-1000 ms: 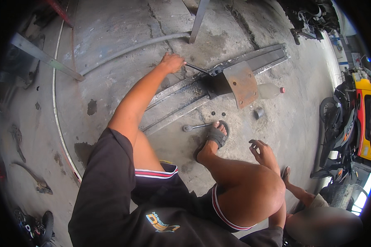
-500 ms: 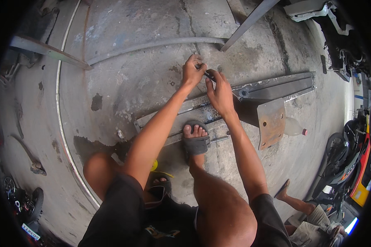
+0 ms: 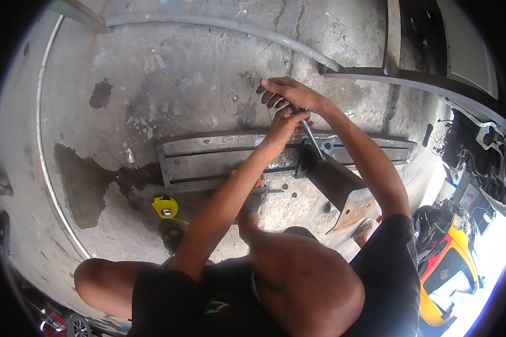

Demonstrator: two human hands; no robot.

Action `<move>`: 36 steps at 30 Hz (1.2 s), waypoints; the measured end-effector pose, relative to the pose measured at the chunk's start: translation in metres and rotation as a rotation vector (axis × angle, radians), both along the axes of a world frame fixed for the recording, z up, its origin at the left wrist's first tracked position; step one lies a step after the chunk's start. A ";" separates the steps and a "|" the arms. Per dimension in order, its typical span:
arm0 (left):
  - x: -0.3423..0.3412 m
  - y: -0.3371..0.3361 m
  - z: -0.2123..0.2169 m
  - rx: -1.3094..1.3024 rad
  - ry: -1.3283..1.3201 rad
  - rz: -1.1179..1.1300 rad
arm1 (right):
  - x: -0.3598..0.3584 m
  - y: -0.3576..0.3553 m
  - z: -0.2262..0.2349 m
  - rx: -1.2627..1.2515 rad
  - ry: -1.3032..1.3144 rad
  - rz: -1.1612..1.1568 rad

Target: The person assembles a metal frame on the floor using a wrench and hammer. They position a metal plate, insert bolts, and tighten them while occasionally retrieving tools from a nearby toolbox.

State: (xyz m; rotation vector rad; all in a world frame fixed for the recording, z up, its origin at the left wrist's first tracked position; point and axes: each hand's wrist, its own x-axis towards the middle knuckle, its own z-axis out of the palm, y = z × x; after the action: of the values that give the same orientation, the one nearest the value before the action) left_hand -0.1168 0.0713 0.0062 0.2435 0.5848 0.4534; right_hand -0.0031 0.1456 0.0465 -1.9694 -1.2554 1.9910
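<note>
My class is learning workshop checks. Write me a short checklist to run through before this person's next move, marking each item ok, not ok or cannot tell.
1. Left hand gripping the wrench: ok, fingers closed around the handle.
2. Right hand closed on the wrench: not ok, its fingers are extended.
3. Wrench head seated on a fastener: cannot tell, too small at the bracket.
4. Toes covered: not ok, bare.
5. Yellow tape measure apart from the metal frame: ok, on the floor.

White glare (image 3: 499,261) at lower right
</note>
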 end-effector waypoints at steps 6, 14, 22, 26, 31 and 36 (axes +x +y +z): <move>-0.002 -0.027 0.006 0.119 -0.055 -0.036 | 0.007 0.013 -0.005 -0.196 0.435 -0.213; 0.004 -0.024 -0.015 0.064 0.061 0.108 | 0.001 -0.005 -0.004 -0.087 0.057 -0.225; 0.014 -0.029 0.002 0.099 0.091 0.234 | -0.009 0.000 0.016 0.209 -0.287 0.209; 0.023 -0.013 0.011 0.051 0.080 0.166 | 0.007 0.000 0.008 0.306 -0.186 0.040; 0.031 0.000 0.018 0.212 0.132 0.061 | 0.027 -0.001 0.001 0.375 -0.339 -0.023; 0.007 -0.029 0.001 0.125 0.166 0.059 | -0.019 -0.027 -0.023 0.481 -0.663 0.048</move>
State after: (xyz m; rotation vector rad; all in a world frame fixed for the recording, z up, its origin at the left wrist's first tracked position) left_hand -0.1099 0.0424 0.0068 0.3868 0.7278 0.5313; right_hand -0.0223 0.1186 0.0235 -2.3920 -1.6983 0.9005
